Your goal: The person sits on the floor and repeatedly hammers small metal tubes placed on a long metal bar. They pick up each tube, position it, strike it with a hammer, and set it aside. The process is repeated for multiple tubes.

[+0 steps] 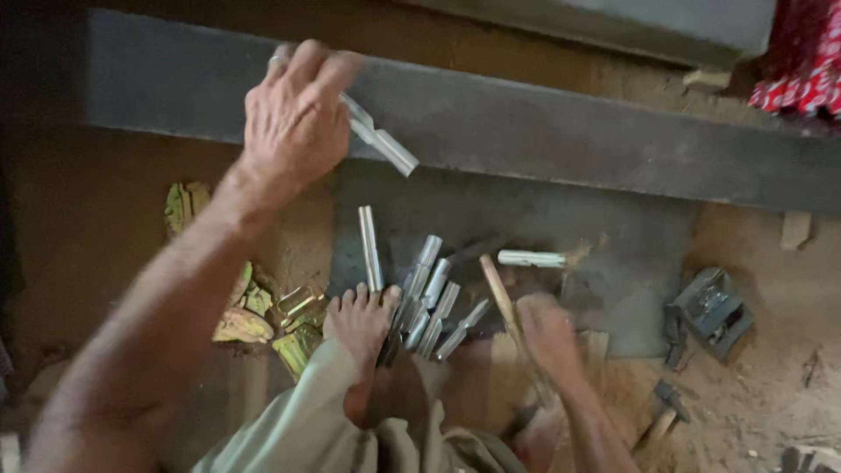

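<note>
My left hand (293,118) is raised over a long dark steel beam (543,131) and holds a short silvery metal rod (381,140), whose stepped end sticks out to the right. My right hand (547,333), blurred, grips a wooden handle (499,293) low in the view; its head is not visible. Between them several similar silvery metal rods (429,298) lie side by side on a dark metal plate (604,236). One more rod (532,258) lies apart, crosswise. My bare foot (359,324) rests against the rods.
Brass-coloured metal pieces (263,311) lie on the dirt floor to the left. A dark metal block (714,311) and a small hammer (666,407) sit at the right. Red patterned cloth (806,57) shows at the top right corner.
</note>
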